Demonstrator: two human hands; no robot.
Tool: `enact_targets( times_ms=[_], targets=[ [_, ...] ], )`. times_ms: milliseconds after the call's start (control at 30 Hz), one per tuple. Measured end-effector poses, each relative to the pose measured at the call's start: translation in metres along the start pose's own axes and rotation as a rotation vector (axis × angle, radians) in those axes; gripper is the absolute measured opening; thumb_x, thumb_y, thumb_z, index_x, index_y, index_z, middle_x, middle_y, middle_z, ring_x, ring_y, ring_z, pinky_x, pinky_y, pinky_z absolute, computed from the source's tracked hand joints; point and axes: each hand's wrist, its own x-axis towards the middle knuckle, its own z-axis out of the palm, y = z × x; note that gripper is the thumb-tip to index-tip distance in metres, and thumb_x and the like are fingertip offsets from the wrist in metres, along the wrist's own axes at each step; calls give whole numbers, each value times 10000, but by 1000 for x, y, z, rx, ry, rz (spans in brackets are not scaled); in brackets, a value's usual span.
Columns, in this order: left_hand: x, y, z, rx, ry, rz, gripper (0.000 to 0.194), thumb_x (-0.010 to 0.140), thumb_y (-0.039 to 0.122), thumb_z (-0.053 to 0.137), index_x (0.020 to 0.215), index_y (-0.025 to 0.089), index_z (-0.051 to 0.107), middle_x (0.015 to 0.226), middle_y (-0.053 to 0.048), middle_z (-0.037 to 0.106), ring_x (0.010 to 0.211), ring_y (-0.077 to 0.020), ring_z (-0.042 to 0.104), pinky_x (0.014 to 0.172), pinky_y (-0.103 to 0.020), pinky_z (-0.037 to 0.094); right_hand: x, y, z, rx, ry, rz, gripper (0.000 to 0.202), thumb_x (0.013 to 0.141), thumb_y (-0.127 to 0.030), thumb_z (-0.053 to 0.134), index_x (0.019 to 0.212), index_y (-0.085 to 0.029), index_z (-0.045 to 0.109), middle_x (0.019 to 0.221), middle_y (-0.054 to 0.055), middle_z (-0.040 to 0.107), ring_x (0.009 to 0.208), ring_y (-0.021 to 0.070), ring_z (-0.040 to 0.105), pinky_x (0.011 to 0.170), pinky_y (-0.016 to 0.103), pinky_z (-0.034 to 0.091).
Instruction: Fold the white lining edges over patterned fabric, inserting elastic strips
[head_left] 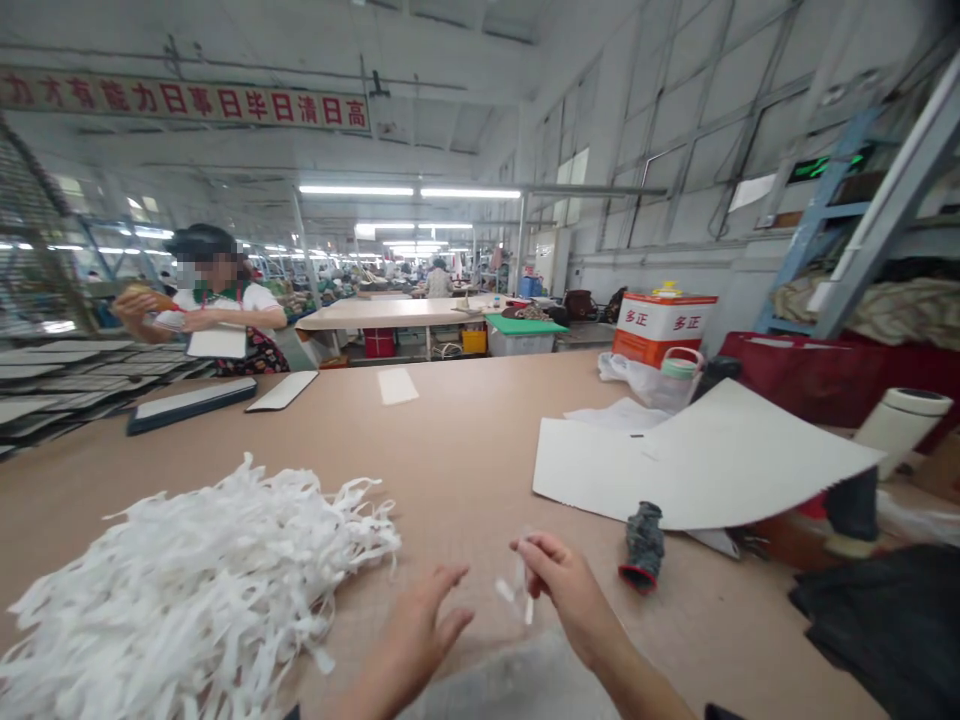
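Note:
Low over the front of the table, my right hand point(564, 590) is closed in a pinch on a short white strip point(529, 608), which hangs below the fingertips and is partly blurred. To its left, my left hand point(420, 635) holds nothing, with thumb and fingers apart. A large heap of narrow white strips point(202, 590) lies further left, apart from both hands. Under my wrists a translucent plastic sheet or bag point(517, 685) rests at the near edge. A grey glove-like knit item with a red rim point(643, 545) lies to the right of my right hand.
A large white sheet point(697, 465) covers the right of the brown table point(465, 440). Behind it stand a plastic bag point(637, 378) and a red-and-white box point(660, 328). At right is a white bottle point(900, 425). Flat panels point(195, 400) lie back left, near a co-worker point(225, 300).

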Motion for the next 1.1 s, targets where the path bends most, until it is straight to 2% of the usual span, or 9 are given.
enact_targets(
  times_ms=[133,300,367,467,633,733,867,1000,1100],
  targets=[
    [-9,30,4,-386,118,21,253,823,342,458,978,218,615,886,-34,632,838,-159,569,782,-263,440,-8,4,18,-195,-103,-57,305,782,-447,516,708,-163,599,550,-39,458,544,119,437,529,237,338],
    [-12,33,6,-701,240,-175,347,757,412,524,977,154,598,646,11,549,596,-130,504,575,-235,404,-19,9,30,-512,-97,-317,208,805,-340,471,673,-196,542,752,22,572,753,171,529,690,268,389],
    [-15,33,6,-798,243,-201,356,727,405,559,965,144,598,615,24,531,558,-119,482,532,-223,378,-24,10,36,-594,-156,-304,191,825,-318,433,734,-205,557,763,25,604,749,170,550,694,271,394],
    [-20,32,2,-860,225,-203,251,736,385,554,774,147,625,618,8,556,554,-110,479,505,-211,359,-29,10,43,-618,-299,-225,240,856,-333,393,766,-207,577,686,10,615,679,155,566,656,258,403],
    [-26,22,-5,-1053,334,-349,264,712,407,596,693,143,578,545,43,511,457,-67,418,465,-192,334,-30,10,46,-552,-418,-138,267,847,-327,381,777,-196,603,609,-8,593,593,134,564,606,238,416],
    [-31,7,-8,-1174,425,-442,296,676,423,640,722,141,564,541,52,515,444,-53,424,458,-180,331,-24,11,35,-609,-459,-99,273,827,-327,390,783,-194,623,593,-9,592,553,133,555,570,237,417],
    [-45,-21,-11,-1298,560,-552,350,613,449,696,703,154,532,553,60,527,436,-42,440,445,-166,345,-12,8,2,-766,-363,-126,291,810,-386,412,825,-218,649,686,8,642,614,156,577,595,251,431],
    [-64,-44,-9,-1396,605,-658,377,557,419,757,714,159,533,540,66,540,411,-32,429,417,-148,345,-7,11,-34,-884,-322,-187,254,804,-408,432,805,-256,636,789,11,669,723,180,606,659,253,443],
    [-78,-50,-6,-1466,602,-694,369,550,362,785,757,154,561,595,34,598,467,-44,490,463,-149,397,-10,28,-48,-1048,-340,-240,227,809,-403,416,766,-256,585,748,21,655,700,197,609,624,274,437]
  ],
)
